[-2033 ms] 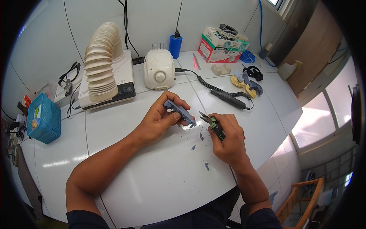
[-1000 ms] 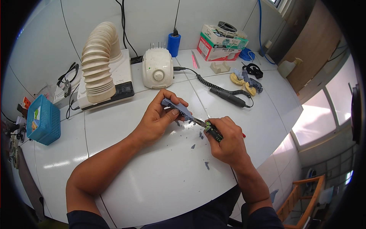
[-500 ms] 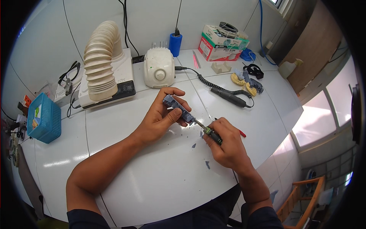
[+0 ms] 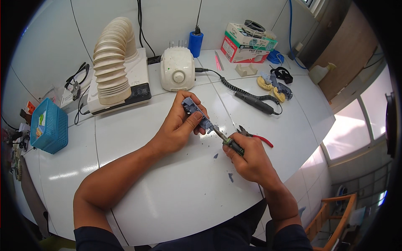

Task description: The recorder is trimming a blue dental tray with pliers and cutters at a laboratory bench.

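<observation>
A blue-grey toothed block (image 4: 191, 107), like a printed dental model, is gripped in my left hand (image 4: 171, 131), the thumb pressing across its face and the fingers behind. My right hand (image 4: 252, 159) is wrapped round the green-and-black handle of a screwdriver (image 4: 233, 146). Its metal shaft slants up to the left, and the tip meets the block's lower right end. Beside my right hand lie side cutters (image 4: 261, 139) with red handles. Blue-grey scraps (image 4: 230, 177) are scattered on the white tabletop (image 4: 167, 201) below the block.
Behind my hands stand a white machine with a ribbed hose (image 4: 109, 62) and a cream control box (image 4: 177, 69), wired to a black handpiece (image 4: 255, 103). Yellow dental models (image 4: 264, 83) lie at the far right near stacked boxes (image 4: 247, 48). A blue basket (image 4: 50, 125) sits left.
My left fingers have curled closer round the block, and its angle has steepened. My right hand has shifted slightly, and more of the side cutters shows. The view has moved a little.
</observation>
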`<control>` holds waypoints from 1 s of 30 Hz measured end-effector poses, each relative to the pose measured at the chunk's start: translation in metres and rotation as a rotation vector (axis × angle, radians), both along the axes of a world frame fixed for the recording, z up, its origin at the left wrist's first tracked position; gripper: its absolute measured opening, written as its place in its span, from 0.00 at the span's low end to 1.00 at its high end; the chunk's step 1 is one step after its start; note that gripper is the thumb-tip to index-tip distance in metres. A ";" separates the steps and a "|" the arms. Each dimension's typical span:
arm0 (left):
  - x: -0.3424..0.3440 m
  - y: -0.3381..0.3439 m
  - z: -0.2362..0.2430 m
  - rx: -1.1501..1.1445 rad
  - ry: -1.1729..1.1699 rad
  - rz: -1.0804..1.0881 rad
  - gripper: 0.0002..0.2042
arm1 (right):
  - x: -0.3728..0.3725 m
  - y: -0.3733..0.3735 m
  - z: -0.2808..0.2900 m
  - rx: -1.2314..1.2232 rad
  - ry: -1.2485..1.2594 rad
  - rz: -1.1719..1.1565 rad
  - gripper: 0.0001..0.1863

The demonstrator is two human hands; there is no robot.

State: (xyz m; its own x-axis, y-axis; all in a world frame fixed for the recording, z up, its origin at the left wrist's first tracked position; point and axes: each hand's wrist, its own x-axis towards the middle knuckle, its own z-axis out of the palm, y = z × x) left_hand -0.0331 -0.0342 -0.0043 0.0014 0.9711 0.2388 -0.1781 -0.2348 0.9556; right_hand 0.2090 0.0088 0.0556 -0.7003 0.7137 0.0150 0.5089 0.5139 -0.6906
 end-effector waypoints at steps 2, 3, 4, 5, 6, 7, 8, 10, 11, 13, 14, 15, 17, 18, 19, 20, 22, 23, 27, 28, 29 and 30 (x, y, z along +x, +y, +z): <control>-0.001 0.001 -0.001 -0.005 -0.004 -0.012 0.11 | 0.000 0.001 -0.003 0.005 0.002 0.004 0.07; -0.001 0.001 -0.002 -0.005 -0.003 -0.011 0.11 | 0.000 0.001 -0.001 0.005 0.003 0.005 0.07; -0.001 0.001 -0.002 0.004 -0.015 -0.009 0.11 | -0.001 0.001 0.002 -0.027 -0.026 0.002 0.08; -0.001 0.002 -0.002 0.016 -0.027 -0.009 0.11 | -0.001 0.001 0.004 -0.056 -0.055 -0.002 0.08; -0.001 0.002 -0.002 0.020 -0.025 -0.009 0.11 | -0.001 0.001 0.004 -0.052 -0.054 -0.002 0.08; -0.001 0.002 -0.002 -0.005 -0.032 -0.012 0.10 | 0.000 0.000 0.003 -0.039 -0.011 0.019 0.09; -0.002 0.002 -0.002 -0.028 -0.037 -0.012 0.10 | 0.000 0.001 0.001 -0.024 0.032 0.044 0.10; -0.003 0.005 -0.010 -0.016 -0.117 -0.022 0.11 | 0.004 0.005 -0.002 -0.037 0.035 0.072 0.10; -0.004 0.006 -0.013 -0.013 -0.200 -0.034 0.11 | 0.006 0.007 -0.004 -0.060 0.035 0.097 0.14; -0.007 0.008 -0.013 -0.017 -0.317 -0.025 0.11 | 0.012 0.014 -0.008 -0.163 0.104 0.095 0.16; -0.007 0.010 -0.011 -0.024 -0.436 -0.029 0.12 | 0.014 0.015 -0.009 -0.269 0.171 0.080 0.19; -0.006 0.010 -0.009 -0.020 -0.434 -0.029 0.12 | 0.012 0.013 -0.009 -0.265 0.173 0.082 0.19; -0.004 0.004 -0.005 -0.093 -0.577 -0.178 0.12 | 0.006 0.007 -0.009 -0.055 0.371 -0.001 0.19; -0.002 0.001 -0.002 -0.122 -0.598 -0.187 0.13 | 0.005 0.009 -0.006 0.097 0.313 0.051 0.23; -0.003 0.000 -0.003 -0.121 -0.594 -0.185 0.13 | 0.003 0.008 -0.007 0.097 0.317 0.053 0.23; -0.004 0.000 -0.006 -0.130 -0.630 -0.235 0.16 | 0.001 0.007 -0.008 0.205 0.302 0.082 0.24; -0.002 -0.002 -0.006 -0.139 -0.664 -0.286 0.19 | 0.000 0.005 -0.013 0.280 0.272 0.120 0.31; 0.001 -0.004 -0.003 -0.175 -0.612 -0.254 0.22 | -0.002 0.003 -0.014 0.277 0.274 0.119 0.31; 0.008 -0.008 -0.001 -0.231 -0.605 -0.238 0.33 | -0.008 -0.002 -0.018 0.483 0.190 0.107 0.34; 0.007 -0.009 -0.001 -0.228 -0.604 -0.240 0.33 | -0.009 -0.002 -0.018 0.523 0.186 0.100 0.35; 0.007 -0.010 -0.003 -0.239 -0.588 -0.244 0.35 | -0.008 -0.002 -0.018 0.524 0.182 0.100 0.35; 0.006 -0.010 -0.004 -0.250 -0.572 -0.249 0.37 | -0.006 0.000 -0.019 0.534 0.186 0.093 0.36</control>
